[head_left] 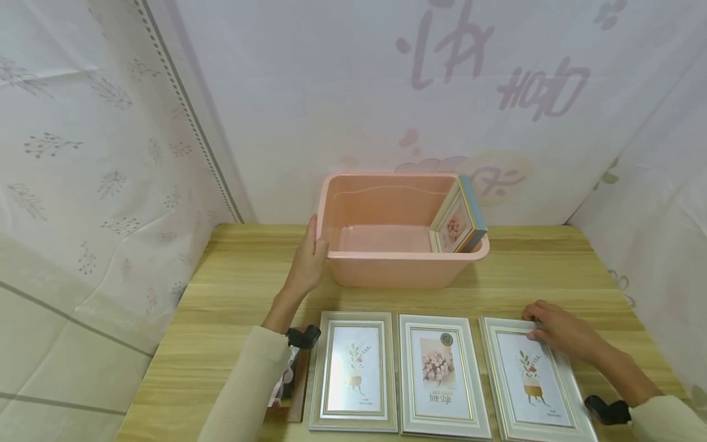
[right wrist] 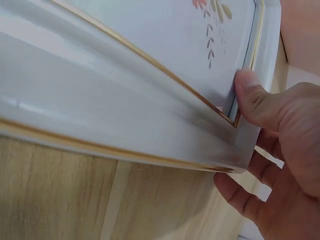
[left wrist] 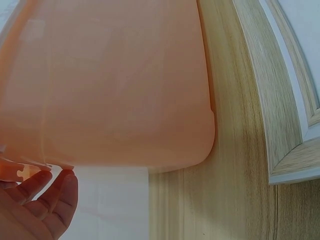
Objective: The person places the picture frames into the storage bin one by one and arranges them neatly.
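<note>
My left hand point(head_left: 309, 261) grips the left rim of a pink plastic bin point(head_left: 386, 271); in the left wrist view the curled fingers point(left wrist: 62, 197) hook under the rim. At the lower right, my right hand point(head_left: 566, 331) pinches the upper right corner of a white picture frame point(head_left: 571, 393) with gold edging and a potted-flower print. The right wrist view has the thumb point(right wrist: 255, 97) on the frame's face and the other fingers curled round its edge. Inside the bin, a picture frame with a flower photo point(head_left: 457, 221) leans upright against the right wall.
A white frame with a bouquet print point(head_left: 442, 423) and a silver-gold frame point(head_left: 353, 423) lie in a row on the wooden table point(head_left: 237, 294). A brown frame point(head_left: 298, 393) is partly behind my left sleeve. A patterned cloth point(head_left: 331, 92) hangs behind the table.
</note>
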The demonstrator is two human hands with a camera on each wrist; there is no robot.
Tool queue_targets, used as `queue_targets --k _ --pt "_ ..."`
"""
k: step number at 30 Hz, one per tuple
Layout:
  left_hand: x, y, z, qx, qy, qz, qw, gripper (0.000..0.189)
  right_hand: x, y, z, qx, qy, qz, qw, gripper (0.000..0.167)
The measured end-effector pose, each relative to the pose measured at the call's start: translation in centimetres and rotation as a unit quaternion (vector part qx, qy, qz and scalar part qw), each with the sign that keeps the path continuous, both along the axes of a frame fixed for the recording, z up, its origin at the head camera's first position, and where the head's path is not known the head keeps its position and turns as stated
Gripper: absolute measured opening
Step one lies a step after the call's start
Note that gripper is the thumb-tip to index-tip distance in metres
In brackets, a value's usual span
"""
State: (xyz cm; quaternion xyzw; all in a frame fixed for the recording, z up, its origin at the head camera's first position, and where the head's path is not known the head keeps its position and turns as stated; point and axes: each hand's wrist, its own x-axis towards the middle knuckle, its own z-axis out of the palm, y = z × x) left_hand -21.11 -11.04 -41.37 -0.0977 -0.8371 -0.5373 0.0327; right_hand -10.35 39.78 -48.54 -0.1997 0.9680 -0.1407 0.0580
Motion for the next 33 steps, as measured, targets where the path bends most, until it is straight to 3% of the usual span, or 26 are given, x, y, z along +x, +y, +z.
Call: queue_targets --k 6,15,20,25,33 --pt "-0.1 -0.2 -0.1 0.005 0.004 -0.002 1.0000 0.066 0.2 0.2 1.0 -0.066 -0.025 -0.011 0.9975 0.024" --pt "-0.2 -0.2 -0.2 0.001 -0.002 -0.003 1.0000 0.067 -0.1 0.4 4.3 -0.162 -0.002 0.011 0.9867 0.036" --pt "-0.1 -0.1 -0.1 -0.005 -0.004 0.000 1.0000 0.067 -0.2 0.5 6.7 -0.174 0.011 0.030 0.9842 0.029" --pt "-0.1 0.0 -0.1 -0.005 -0.001 -0.001 1.0000 0.066 0.0 0.6 9.0 -0.166 0.002 0.020 0.9860 0.027" --pt "-0.1 -0.1 -0.1 -0.004 -0.003 -0.002 1.0000 0.066 0.4 0.5 11.4 -0.190 -0.072 0.036 0.9785 0.026"
